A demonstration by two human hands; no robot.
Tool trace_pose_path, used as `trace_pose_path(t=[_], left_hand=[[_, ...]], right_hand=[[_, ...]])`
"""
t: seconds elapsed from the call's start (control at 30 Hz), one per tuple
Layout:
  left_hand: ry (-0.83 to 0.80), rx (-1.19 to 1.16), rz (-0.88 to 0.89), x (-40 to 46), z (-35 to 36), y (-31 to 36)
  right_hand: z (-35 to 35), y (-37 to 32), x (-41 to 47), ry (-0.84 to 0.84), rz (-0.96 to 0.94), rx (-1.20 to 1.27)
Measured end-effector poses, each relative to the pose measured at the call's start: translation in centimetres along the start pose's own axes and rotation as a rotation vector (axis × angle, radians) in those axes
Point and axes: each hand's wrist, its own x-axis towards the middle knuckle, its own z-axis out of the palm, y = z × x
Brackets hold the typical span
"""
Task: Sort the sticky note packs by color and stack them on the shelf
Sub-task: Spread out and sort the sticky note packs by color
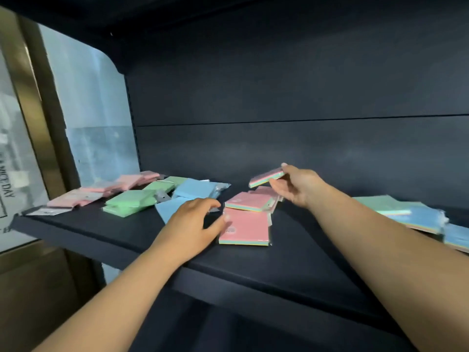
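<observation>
Light, stiff, film-slick pink-topped pack (266,177) pinched edgewise in right hand (297,186) above shelf (253,270); left hand (193,224) spread, thumb touching front pink pack (245,228).

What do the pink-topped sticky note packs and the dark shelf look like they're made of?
The pink-topped sticky note pack lying flat in the middle looks like stacked paper: thin pastel layers show along its edge, and a glossy clear film, probably plastic wrap, sticks out at the side. The dark shelf board looks like matte painted metal or laminate; which one is unclear.
</observation>
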Motion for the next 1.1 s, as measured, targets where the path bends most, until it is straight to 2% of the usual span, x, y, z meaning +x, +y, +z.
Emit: trace_pose_path(t=[0.07,0.13,0.17,0.23,0.33,0.43,0.57,0.8,0.93,1.1], left_hand=[[0.016,-0.008,-0.015,0.2,0.3,-0.3],[0.041,-0.011,-0.021,0.2,0.3,-0.5],[0.051,-0.012,-0.027,0.1,0.4,-0.6],[0.080,-0.027,-0.058,-0.2,0.3,-0.4],[0.122,-0.029,-0.090,-0.4,0.2,-0.1],[0.162,-0.062,-0.061,-0.6,-0.1,-0.1],[0.156,-0.125,0.027,-1.2,-0.6,0.3],[0.064,-0.281,0.292,-4.2,-0.7,6.2],[-0.060,-0.336,0.403,-6.1,0.4,10.5],[-0.141,-0.345,0.437,-6.3,1.6,14.0]], right_hand=[[-0.2,1.1,1.7,0.027,-0.013,-0.345],[-0.7,1.8,2.0,0.063,-0.111,-0.792],[-0.9,2.0,1.8,0.071,-0.165,-0.934],[-1.4,2.1,1.2,0.065,-0.219,-1.070],[-1.6,1.8,-0.5,0.035,-0.201,-1.245],[-1.8,1.1,-3.8,0.065,-0.282,-1.419],[-3.9,0.5,-8.9,0.180,-0.350,-1.564],[-10.1,1.6,-17.3,0.460,-0.282,-1.613],[-13.4,2.2,-21.7,0.561,-0.196,-1.641],[-17.6,1.8,-25.8,0.691,-0.157,-1.581]])
